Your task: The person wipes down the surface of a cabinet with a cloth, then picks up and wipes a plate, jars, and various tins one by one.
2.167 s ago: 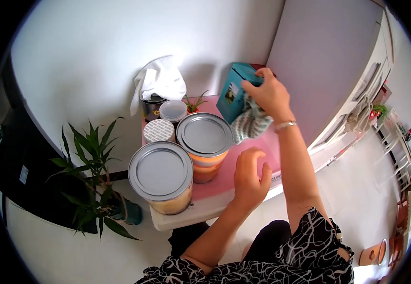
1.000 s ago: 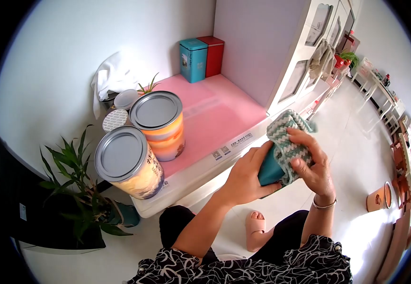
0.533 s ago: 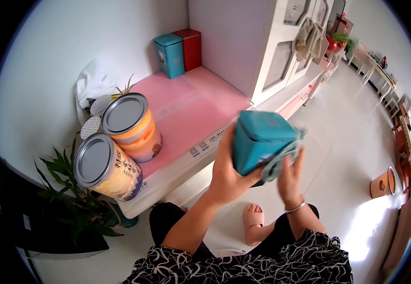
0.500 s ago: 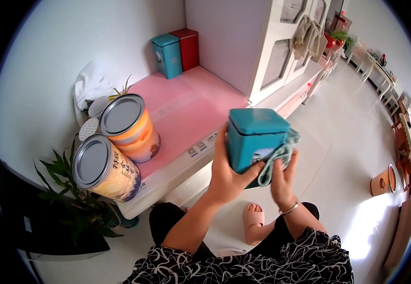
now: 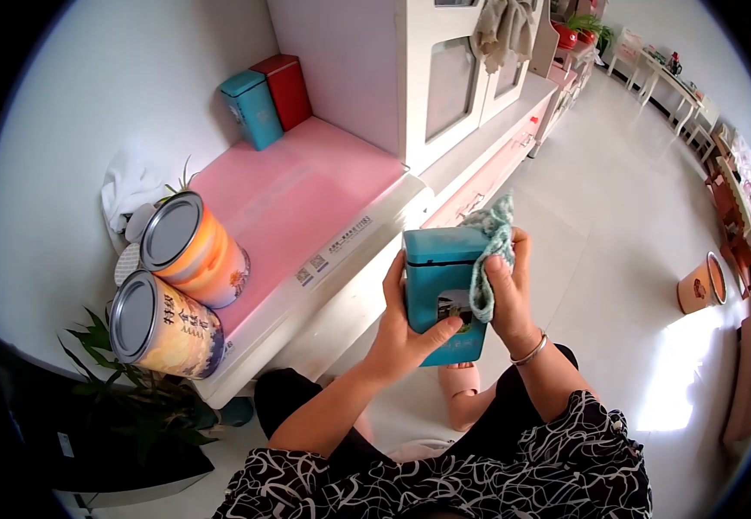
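Observation:
A teal tin box with a lid is held up over the floor, in front of the pink tabletop. My left hand is closed around its left side, the thumb lying across the front near a small picture. My right hand grips a green-and-white cloth against the tin's upper right edge, and part of the cloth hangs down the front. The fingertips behind the tin and cloth are hidden.
The pink tabletop carries two large round cans, an orange one and a yellowish one. Another teal tin and a red tin stand by the wall. A white cabinet rises beside them; a waste bin stands on the floor.
The tin has been tipped so more of its front shows. My right hand has moved the cloth up to the lid's right edge. The view has shifted.

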Action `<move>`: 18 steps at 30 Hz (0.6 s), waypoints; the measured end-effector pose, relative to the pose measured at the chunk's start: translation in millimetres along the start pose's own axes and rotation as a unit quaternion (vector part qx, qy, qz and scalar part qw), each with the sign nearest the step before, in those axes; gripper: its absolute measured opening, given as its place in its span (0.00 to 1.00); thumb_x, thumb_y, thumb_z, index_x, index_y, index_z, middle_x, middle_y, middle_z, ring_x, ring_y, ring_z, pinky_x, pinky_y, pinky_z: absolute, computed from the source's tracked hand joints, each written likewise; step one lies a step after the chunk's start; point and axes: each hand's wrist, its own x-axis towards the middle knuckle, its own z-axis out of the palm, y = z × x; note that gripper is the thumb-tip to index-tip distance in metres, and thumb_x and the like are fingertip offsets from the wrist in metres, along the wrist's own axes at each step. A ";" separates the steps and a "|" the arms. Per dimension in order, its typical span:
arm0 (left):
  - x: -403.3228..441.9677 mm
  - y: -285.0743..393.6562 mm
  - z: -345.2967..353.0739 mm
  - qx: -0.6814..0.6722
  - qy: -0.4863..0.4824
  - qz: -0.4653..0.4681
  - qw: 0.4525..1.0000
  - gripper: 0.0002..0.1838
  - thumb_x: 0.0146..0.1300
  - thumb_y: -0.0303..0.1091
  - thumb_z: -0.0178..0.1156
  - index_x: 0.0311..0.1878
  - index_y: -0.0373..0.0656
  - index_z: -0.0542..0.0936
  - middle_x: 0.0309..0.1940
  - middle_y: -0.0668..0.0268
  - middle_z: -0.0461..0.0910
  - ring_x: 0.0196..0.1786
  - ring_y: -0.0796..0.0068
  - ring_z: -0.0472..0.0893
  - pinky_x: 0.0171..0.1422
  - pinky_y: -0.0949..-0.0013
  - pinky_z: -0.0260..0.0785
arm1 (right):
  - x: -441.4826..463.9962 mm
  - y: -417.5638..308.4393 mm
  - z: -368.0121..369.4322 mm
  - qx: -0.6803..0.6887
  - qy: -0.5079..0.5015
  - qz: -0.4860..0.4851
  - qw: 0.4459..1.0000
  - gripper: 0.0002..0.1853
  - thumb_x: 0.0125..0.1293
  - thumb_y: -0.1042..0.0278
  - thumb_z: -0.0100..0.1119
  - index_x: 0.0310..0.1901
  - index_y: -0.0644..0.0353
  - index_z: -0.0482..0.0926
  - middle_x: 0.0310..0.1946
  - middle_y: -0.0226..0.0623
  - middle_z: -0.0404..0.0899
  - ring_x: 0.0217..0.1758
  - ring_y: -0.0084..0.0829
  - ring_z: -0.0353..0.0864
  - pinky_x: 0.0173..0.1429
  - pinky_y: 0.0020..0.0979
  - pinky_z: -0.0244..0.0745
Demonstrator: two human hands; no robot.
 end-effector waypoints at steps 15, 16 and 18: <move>1.6 29.5 -11.4 -0.009 0.028 -0.092 0.995 0.45 0.52 0.36 0.65 0.64 0.40 0.43 0.55 0.55 0.59 0.57 0.67 0.65 0.58 0.65 0.61 | -18.3 22.1 7.8 0.060 -0.005 0.054 0.997 0.18 0.66 0.60 0.46 0.51 0.55 0.54 0.39 0.32 0.65 0.41 0.19 0.64 0.45 0.21 0.64; -2.2 26.2 -11.6 0.013 0.002 -0.090 0.996 0.46 0.52 0.35 0.65 0.64 0.40 0.42 0.55 0.55 0.59 0.57 0.67 0.65 0.58 0.64 0.61 | -10.4 20.9 4.7 0.078 0.019 0.065 0.995 0.18 0.67 0.57 0.44 0.52 0.55 0.55 0.42 0.32 0.64 0.46 0.20 0.62 0.50 0.22 0.62; -8.2 15.8 -7.6 0.048 -0.020 -0.069 0.996 0.47 0.52 0.34 0.65 0.65 0.41 0.41 0.56 0.54 0.59 0.57 0.66 0.65 0.59 0.64 0.61 | -5.2 9.6 3.7 0.105 0.014 0.079 0.991 0.20 0.67 0.54 0.41 0.55 0.55 0.54 0.43 0.33 0.65 0.46 0.22 0.63 0.51 0.23 0.62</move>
